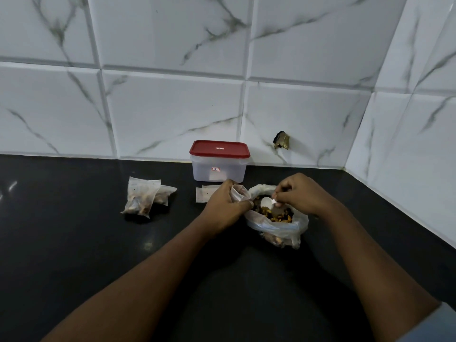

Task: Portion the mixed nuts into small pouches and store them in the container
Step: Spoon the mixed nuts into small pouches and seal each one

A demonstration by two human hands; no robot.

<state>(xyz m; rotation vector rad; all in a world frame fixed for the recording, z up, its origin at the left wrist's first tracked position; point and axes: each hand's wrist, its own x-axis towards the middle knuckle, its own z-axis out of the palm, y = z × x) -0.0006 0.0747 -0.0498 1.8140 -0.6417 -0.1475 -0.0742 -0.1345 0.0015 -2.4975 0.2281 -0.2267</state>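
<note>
Glossy black over the worktop (74,243), with a few pale glints at the far left. White on the wall tiles (172,107), streaked with thin grey-green marble veins. Deep red on the lid (219,149) of the container (217,175), milky translucent white on its body, with a small red-and-white label (215,169) in front. Frosted clear on the filled pouches (140,196) at the left, brown and tan inside. Off-white with tiny dark specks on the flat pouches (203,193) near the container. Translucent white on the open pouch (238,193). Clear with a faint blue tint on the big bag (276,225); brown, yellow and near-black in the mixed nuts (274,214). Plain white on the spoon (266,201). Pale grey-blue on the sleeve (439,322) at the near right.
</note>
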